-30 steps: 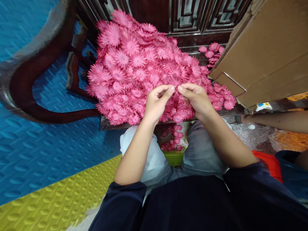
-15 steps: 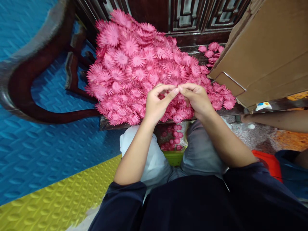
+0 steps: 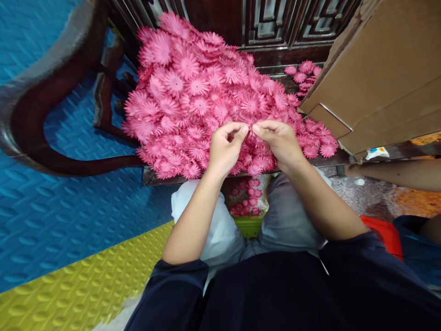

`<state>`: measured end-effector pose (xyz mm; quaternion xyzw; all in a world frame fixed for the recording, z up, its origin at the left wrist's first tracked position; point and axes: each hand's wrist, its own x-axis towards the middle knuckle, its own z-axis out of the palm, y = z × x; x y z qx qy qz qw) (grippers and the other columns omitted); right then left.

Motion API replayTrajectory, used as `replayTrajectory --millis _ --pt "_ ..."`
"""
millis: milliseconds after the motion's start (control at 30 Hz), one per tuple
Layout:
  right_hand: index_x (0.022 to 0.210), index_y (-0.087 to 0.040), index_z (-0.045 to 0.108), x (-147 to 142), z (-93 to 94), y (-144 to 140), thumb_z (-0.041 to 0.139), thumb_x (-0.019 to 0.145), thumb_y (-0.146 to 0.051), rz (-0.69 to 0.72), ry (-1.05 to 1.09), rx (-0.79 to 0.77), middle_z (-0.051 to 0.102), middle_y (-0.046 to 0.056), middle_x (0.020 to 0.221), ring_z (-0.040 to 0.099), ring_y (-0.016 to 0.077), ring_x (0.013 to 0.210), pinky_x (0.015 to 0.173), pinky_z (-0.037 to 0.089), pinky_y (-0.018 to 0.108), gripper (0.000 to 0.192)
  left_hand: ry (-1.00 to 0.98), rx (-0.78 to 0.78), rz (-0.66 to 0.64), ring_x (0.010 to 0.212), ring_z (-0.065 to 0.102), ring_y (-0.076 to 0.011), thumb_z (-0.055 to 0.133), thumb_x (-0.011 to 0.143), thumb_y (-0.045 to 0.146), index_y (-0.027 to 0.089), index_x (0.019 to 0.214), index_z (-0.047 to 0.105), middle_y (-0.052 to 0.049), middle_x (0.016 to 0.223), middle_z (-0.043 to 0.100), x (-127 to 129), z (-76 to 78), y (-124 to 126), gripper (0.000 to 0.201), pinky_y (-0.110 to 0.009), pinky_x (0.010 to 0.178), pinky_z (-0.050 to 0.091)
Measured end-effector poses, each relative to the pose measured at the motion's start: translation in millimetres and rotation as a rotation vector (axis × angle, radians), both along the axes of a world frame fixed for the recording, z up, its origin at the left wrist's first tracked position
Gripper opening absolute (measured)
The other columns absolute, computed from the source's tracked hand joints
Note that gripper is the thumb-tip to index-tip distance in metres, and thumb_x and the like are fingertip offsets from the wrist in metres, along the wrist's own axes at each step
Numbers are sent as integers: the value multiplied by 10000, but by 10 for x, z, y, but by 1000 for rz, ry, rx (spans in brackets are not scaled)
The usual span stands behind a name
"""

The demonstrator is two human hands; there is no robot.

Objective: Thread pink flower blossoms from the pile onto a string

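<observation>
Over the heaped pink flowers [image 3: 199, 87], close fingertip work seems in hand.
Left hand [image 3: 222, 149] and, just beside, right hand [image 3: 284, 145] have fingers pinched closed, their hold too small to tell; the next move seems to call for steadiness.

The head view looks forward and down; the hands [image 3: 222, 146] are near, mid-frame.
</observation>
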<state>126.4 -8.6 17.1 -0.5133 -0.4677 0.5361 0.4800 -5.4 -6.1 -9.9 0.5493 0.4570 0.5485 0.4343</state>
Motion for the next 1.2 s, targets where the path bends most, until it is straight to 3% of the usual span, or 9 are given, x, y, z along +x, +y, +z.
replayTrajectory --millis 233,433,633,767,1200 --pt "650 -172 607 -1 5 -1 760 587 -491 49 52 -10 535 -32 587 513 86 631 540 399 211 360 -45 -12 8 752 615 -124 684 727 441 187 755 693 -15 783 698 25 12 -7 256 -243 742 477" --pt "656 -175 619 27 -8 -5 745 609 -505 114 63 -33 474 -56 517 462 66 556 506 372 200 356 -223 -160 24 632 591 -91 787 608 387 205 665 705 28 677 689 26 20 8 208 -231 668 490" --pt "633 -182 620 13 17 -16 751 600 -509 132 76 -32 452 -51 496 499 89 619 554 396 213 354 -336 -249 -17 733 645 -98 767 646 225 214 631 697 39 684 700 25 -11 46 72 -271 822 506" --pt "612 -188 615 7 32 -26 751 586 -536 155 75 -35 410 -55 471 478 90 597 541 381 215 375 -360 -265 -13 743 654 -105 775 639 247 216 630 694 35 692 707 23 -33 56 87 -284 841 512" --pt "652 -180 602 44 -7 -22 704 660 -540 176 56 -64 354 -76 455 262 46 430 412 190 216 374 -419 -318 -46 746 646 -109 800 584 260 218 650 675 41 730 703 -2 -33 55 147 -272 801 512"
